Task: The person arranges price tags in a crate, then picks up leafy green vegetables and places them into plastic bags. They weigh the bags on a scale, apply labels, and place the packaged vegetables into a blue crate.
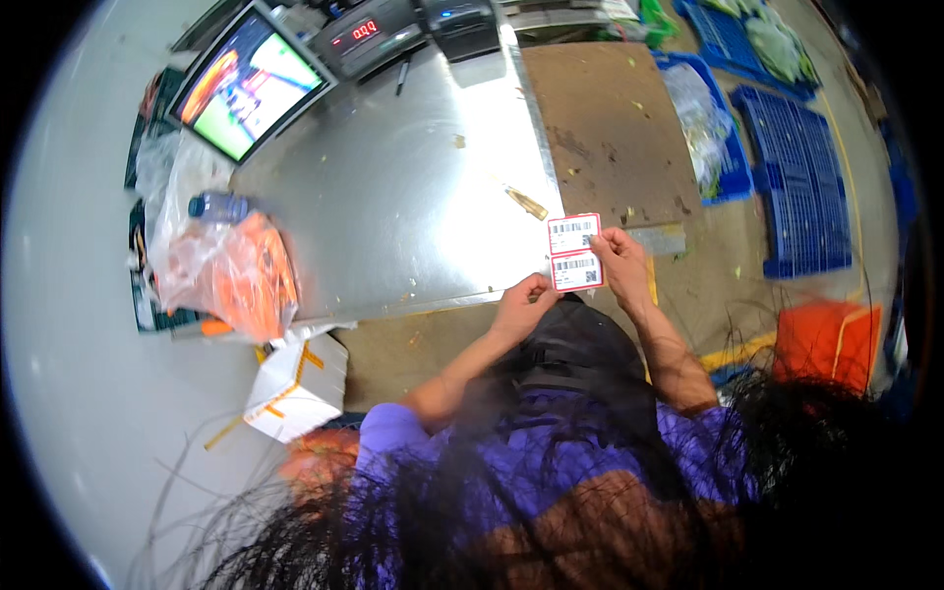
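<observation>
Two joined paper labels [571, 259] with red borders, barcodes and square codes are held just past the front right corner of the stainless steel table [369, 199]. My right hand [623, 264] pinches them at the right edge between thumb and fingers. At their lower left corner, the fingertips of my left hand [525, 304] close on the edge. Just beyond the labels, a small tool with a yellowish handle [526, 203], possibly a knife, lies on the metal. A black marker pen [403, 76] rests farther back.
A monitor [251, 81], a scale with a lit display [369, 37] and a black printer [461, 29] line the back. To the left are a plastic bag with orange contents [254, 273], a bottle [219, 206] and a white box [299, 387]. Blue crates [800, 177] stand right of a brown board [605, 133].
</observation>
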A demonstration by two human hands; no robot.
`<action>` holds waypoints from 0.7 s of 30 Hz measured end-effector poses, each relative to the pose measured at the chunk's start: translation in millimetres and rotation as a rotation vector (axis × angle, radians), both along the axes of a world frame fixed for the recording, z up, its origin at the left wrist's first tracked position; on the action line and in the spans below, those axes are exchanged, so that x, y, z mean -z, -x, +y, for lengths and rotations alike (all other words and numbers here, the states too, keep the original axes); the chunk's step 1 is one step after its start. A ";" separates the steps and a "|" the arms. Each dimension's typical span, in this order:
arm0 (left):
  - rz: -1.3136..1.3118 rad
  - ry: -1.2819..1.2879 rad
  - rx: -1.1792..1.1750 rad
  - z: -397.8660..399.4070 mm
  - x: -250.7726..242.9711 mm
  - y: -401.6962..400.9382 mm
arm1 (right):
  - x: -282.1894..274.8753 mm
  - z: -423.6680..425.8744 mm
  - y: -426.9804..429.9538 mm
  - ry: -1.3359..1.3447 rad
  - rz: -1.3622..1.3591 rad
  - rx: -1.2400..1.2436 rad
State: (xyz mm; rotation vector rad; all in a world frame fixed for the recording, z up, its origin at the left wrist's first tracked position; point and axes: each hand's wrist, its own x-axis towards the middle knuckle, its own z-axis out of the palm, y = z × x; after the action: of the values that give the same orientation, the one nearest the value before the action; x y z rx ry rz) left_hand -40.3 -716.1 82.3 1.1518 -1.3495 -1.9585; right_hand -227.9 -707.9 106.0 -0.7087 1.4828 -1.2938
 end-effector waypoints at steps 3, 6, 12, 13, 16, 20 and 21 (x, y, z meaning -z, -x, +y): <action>-0.155 0.146 -0.110 -13.7 -15.8 -17.6 | 3.5 -46.3 -2.9 0.030 -0.022 -0.093; -0.227 0.159 -0.275 -25.9 -4.4 -38.4 | 12.9 -100.4 0.1 0.029 0.095 -0.126; -0.484 0.304 -0.453 -96.6 15.5 -109.6 | -21.2 -215.5 -17.5 0.026 0.309 -0.136; -0.546 0.356 -0.435 -111.2 27.4 -123.0 | -20.7 -228.8 -15.1 0.024 0.338 -0.130; -0.660 0.627 -0.493 -167.7 65.9 -161.8 | -1.2 -282.1 -6.3 0.085 0.198 -0.154; -0.986 0.779 -0.665 -236.1 113.8 -222.7 | -1.4 -376.6 -22.8 0.075 0.365 -0.066; -1.076 0.747 -0.659 -246.2 128.7 -239.1 | 9.5 -405.9 -30.8 0.129 0.247 -0.043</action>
State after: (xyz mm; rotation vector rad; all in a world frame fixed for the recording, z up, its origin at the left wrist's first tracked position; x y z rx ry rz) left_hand 198.8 -962.3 -46.4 1.9410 -1.6098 -0.2207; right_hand -197.1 -1113.8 96.5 -1.0095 1.5799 -1.3143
